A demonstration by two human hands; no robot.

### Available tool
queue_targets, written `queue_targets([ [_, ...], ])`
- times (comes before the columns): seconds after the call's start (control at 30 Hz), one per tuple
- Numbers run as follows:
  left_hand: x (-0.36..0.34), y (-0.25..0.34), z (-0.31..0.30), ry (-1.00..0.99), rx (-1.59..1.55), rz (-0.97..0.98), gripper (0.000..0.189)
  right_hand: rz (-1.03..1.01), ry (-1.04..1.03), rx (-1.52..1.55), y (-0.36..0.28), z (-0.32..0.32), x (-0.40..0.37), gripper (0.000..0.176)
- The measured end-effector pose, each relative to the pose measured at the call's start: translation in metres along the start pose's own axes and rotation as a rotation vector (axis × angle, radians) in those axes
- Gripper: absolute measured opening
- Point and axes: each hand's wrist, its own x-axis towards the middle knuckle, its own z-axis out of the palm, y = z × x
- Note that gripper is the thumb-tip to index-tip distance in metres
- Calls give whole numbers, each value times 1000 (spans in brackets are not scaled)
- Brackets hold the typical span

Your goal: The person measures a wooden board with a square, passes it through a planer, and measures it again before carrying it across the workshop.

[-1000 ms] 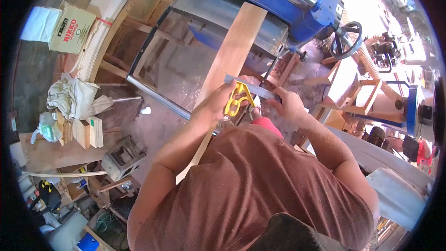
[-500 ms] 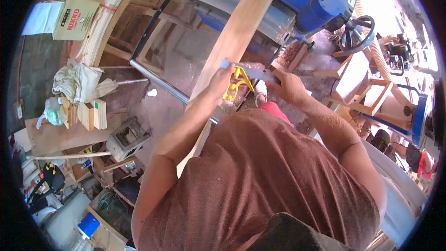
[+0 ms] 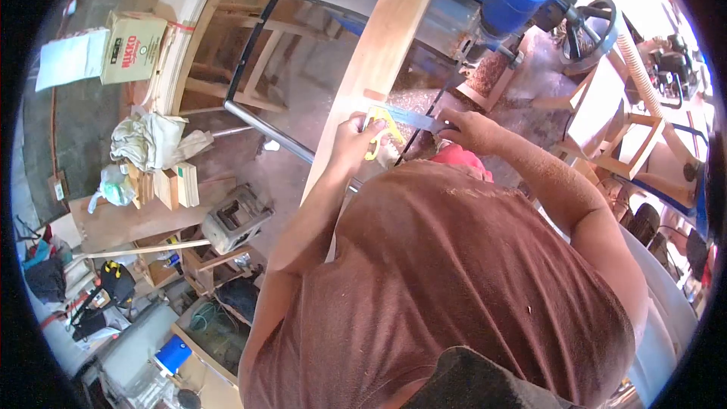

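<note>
A combination square with a yellow head and a steel blade [image 3: 413,118] lies between my two hands, close over a long wooden board [image 3: 383,42]. My left hand [image 3: 353,141] is closed around the yellow head, thumb on its near side, beside the board's edge. At the blade's far end my right hand [image 3: 471,132] pinches the steel with bent fingers. The board runs from near my body up onto the metal table of a blue machine. My left forearm covers its near end.
The blue machine [image 3: 509,0] has a handwheel [image 3: 598,35] at its right. A metal rail [image 3: 269,140] crosses left of the board. Wood shavings [image 3: 492,74] lie below the machine. At left are a NIKKO carton [image 3: 132,48], a bundled cloth [image 3: 150,142] and short wood blocks [image 3: 176,185].
The square has turned slightly, its blade now tilting more downward to the right. My left hand has shifted lower on the yellow head. The whole view has swung a little.
</note>
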Motion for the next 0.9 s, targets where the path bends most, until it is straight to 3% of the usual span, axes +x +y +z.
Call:
queue_targets([
  [0.03,-1,0,0,-18,32,-23,26,63,-127,116,0,-7,-4,31],
  [0.07,-1,0,1,-27,38,-26,26,70,-120,123,7,-5,-4,31],
  [0.13,-1,1,5,-62,178,24,26,-128,23,146,19,4,-1,30],
  [0.4,4,20,13,-123,437,-26,27,-39,86,67,21,13,2,34],
  [0.67,17,18,8,-135,572,103,23,34,97,39,12,10,0,34],
  [0.7,15,21,11,-133,567,102,23,32,141,20,8,9,2,35],
  [0.77,10,34,19,-21,198,95,19,30,180,0,3,5,5,35],
  [0.9,18,41,11,-62,165,101,26,-51,230,0,-2,-6,6,35],
])
